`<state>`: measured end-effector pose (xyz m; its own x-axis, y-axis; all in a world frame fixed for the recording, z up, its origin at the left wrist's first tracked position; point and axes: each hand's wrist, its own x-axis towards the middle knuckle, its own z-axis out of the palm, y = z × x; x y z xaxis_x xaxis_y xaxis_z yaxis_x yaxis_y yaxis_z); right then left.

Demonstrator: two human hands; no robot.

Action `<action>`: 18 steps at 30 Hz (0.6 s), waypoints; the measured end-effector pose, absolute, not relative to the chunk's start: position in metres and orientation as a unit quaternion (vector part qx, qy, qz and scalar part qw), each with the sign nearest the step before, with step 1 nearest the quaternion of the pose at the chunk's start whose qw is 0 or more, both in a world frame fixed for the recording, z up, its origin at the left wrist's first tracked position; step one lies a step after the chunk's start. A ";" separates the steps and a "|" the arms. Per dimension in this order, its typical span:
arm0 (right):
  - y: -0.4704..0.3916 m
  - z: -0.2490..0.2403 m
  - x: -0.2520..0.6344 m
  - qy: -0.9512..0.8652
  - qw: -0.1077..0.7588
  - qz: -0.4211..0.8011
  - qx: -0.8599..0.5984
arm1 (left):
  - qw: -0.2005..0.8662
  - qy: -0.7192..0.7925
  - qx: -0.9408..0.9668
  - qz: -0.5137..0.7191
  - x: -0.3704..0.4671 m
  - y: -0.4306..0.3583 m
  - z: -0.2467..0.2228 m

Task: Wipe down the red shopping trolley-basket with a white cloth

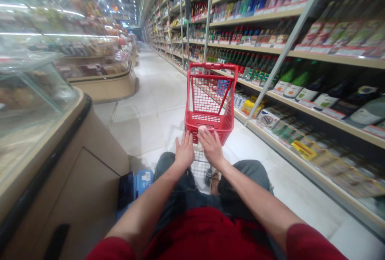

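Observation:
A red plastic shopping cart basket (210, 120) stands in front of me, with its handle at the far end. My left hand (184, 150) is at the basket's near left edge, fingers stretched out and thumb apart, with nothing visible in it. At the near rim, my right hand (211, 147) has its fingers together over a small pale, cloth-like piece (202, 129); its exact kind is too blurred to tell. Under the basket, between my knees, shows a grey wire lower rack (201, 169). The hands partly hide the basket's near wall.
Shelves of bottles and cans (300, 83) line the right side. A glass-topped display counter (99, 167) stands close on the left, with a blue box (143, 181) at its foot. A tiled aisle (162, 87) runs ahead, past another display (99, 85).

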<state>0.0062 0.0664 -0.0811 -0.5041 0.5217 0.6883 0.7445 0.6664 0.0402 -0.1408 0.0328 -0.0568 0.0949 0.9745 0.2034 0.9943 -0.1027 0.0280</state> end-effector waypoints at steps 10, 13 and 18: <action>0.064 -0.119 -0.004 -0.884 0.244 -0.153 -0.368 | 0.062 -0.663 -0.743 -0.071 -0.151 0.029 -0.062; 0.065 -0.092 -0.020 -0.879 0.287 -0.168 -0.343 | 0.054 -0.677 -0.731 -0.061 -0.155 0.031 -0.058; 0.080 -0.077 -0.040 -0.887 0.263 -0.154 -0.347 | 0.064 -0.703 -0.706 -0.057 -0.168 0.034 -0.053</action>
